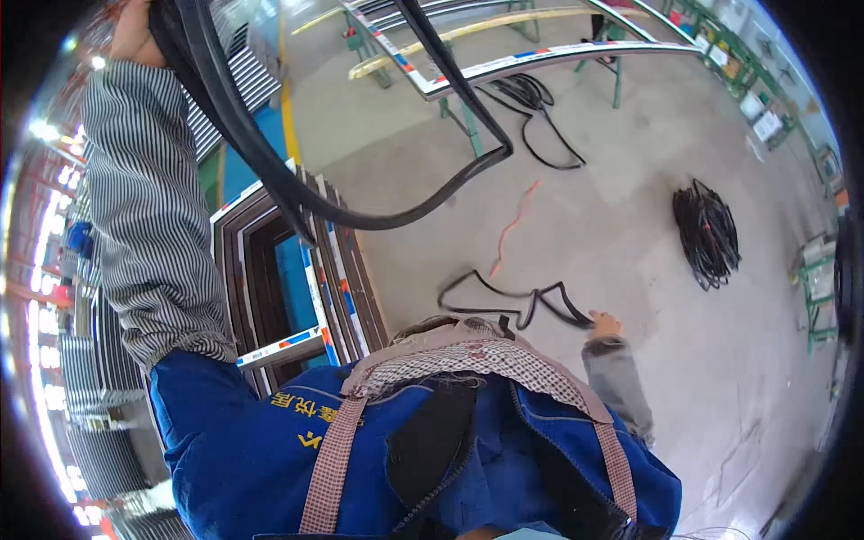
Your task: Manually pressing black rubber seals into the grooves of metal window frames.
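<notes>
My left hand [135, 38], raised at the upper left, is closed on a bundle of black rubber sealing strip [346, 214]. Long loops of the strip hang from it and swing across in front of me. Lower down, a thinner length of black strip [538, 294] lies bent in a zigzag near the floor. Its right end meets my right hand [607, 323], held low beside my body, with the fingers closed around it. Most of the right palm is hidden, and the left fingers are partly cut off by the picture's edge.
Window frames [346, 288] with dark profiles stand stacked at my left. A long frame [558, 59] rests on green trestles ahead. Coiled black strip [706, 234] lies on the floor to the right, another tangle [526, 94] under the trestles. A red cord [514, 229] lies on the floor.
</notes>
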The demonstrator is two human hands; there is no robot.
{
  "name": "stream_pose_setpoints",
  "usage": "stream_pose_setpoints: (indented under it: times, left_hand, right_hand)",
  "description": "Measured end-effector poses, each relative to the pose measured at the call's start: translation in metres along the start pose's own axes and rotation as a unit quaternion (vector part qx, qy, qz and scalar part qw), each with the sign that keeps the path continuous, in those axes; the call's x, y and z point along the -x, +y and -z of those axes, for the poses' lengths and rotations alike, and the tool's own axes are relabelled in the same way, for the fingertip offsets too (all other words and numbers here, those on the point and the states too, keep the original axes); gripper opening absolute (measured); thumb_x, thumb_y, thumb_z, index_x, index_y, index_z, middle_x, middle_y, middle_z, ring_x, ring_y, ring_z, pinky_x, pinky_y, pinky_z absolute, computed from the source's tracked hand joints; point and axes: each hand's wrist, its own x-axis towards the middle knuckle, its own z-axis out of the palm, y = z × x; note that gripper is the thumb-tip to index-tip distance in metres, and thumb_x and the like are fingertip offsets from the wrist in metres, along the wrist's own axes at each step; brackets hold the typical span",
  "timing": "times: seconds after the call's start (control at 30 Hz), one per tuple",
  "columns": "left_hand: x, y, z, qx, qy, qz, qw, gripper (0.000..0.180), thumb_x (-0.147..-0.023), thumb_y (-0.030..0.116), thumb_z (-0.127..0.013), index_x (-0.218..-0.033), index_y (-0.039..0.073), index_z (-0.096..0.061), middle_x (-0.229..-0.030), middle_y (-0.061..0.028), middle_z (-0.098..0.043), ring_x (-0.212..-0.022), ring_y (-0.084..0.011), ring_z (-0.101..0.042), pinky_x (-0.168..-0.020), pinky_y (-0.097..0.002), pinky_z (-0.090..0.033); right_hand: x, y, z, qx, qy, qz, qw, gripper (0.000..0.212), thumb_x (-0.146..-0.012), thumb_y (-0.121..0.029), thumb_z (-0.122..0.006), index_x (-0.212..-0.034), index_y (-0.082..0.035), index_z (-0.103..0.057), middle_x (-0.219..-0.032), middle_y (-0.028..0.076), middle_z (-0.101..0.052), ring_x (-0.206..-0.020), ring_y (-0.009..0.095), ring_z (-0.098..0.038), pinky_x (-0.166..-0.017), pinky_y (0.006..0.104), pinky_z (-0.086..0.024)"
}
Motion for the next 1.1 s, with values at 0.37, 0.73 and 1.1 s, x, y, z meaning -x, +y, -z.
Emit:
stream_pose_setpoints:
  times: [0.37,0.73,1.1]
  left_hand:
    - [0.012,0.001,0.106,0.034,-0.165,0.045,0.985,0.026,-0.093,0.024,-0.062,-0.108,0.002,-0.06,-0.08,-0.0066,-0.061,-0.065,-0.0206,-0.062,-0.059,-0.0303,-0.055]
    - [0.011,-0.029,0.305,0.036,-0.06,-0.045,0.997,0.022,-0.098,0.028,-0.054,-0.096,0.007,-0.055,-0.079,-0.0037,-0.049,-0.071,-0.0149,-0.042,-0.062,-0.0266,-0.037]
    - [-0.003,-0.044,0.437,-0.075,0.104,-0.022,0.992,0.044,-0.079,0.03,-0.073,-0.104,0.003,-0.05,-0.074,0.0017,-0.041,-0.069,-0.0131,-0.036,-0.064,-0.0314,-0.027]
  right_hand:
    - [-0.085,-0.46,0.205,-0.787,-0.478,0.12,0.372,0.116,-0.087,-0.074,-0.05,-0.153,-0.004,0.015,-0.144,0.026,-0.043,-0.135,0.037,-0.041,-0.115,0.051,-0.027]
    - [-0.157,-0.731,0.232,-0.708,-0.474,-0.036,0.522,0.059,-0.094,-0.042,-0.063,-0.128,0.001,-0.04,-0.109,0.018,-0.059,-0.083,0.028,-0.062,-0.071,0.0448,-0.054]
    - [-0.14,-0.969,0.367,-0.528,-0.073,0.642,0.551,0.074,-0.096,-0.045,-0.06,-0.147,0.001,-0.033,-0.146,0.016,-0.042,-0.136,0.024,-0.041,-0.114,0.0369,-0.031]
